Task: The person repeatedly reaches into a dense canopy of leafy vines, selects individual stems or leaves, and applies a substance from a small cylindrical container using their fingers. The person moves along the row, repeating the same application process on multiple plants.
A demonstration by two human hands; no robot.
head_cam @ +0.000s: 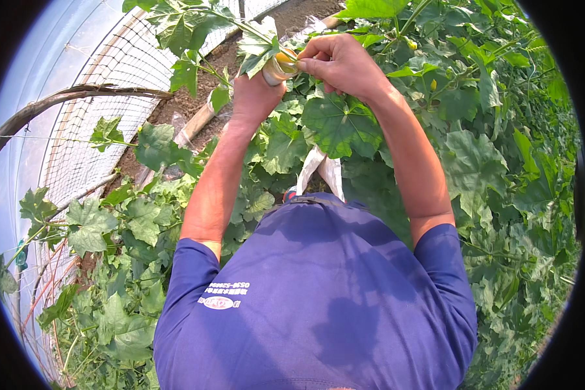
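Note:
My left hand (257, 100) is wrapped around a small whitish jar (274, 74), which tilts towards the right. Something yellow (286, 56) shows in the jar's mouth; whether it is liquid or a plant part I cannot tell. At the rim, the thumb and forefinger of my right hand (343, 66) are pinched together on a small thing, mostly hidden by the fingertips. A green vine stem (246, 23) runs down to the jar from the upper left. Its pale lobed leaf (258, 48) hangs right over my left hand.
Dense leafy vines (473, 161) with a few yellow buds (433, 85) fill the right side. On the left are black netting (112, 63), a curved wooden pole (53, 100) and plastic sheeting (34, 53). A pale pole (195, 124) lies on bare soil (175, 105).

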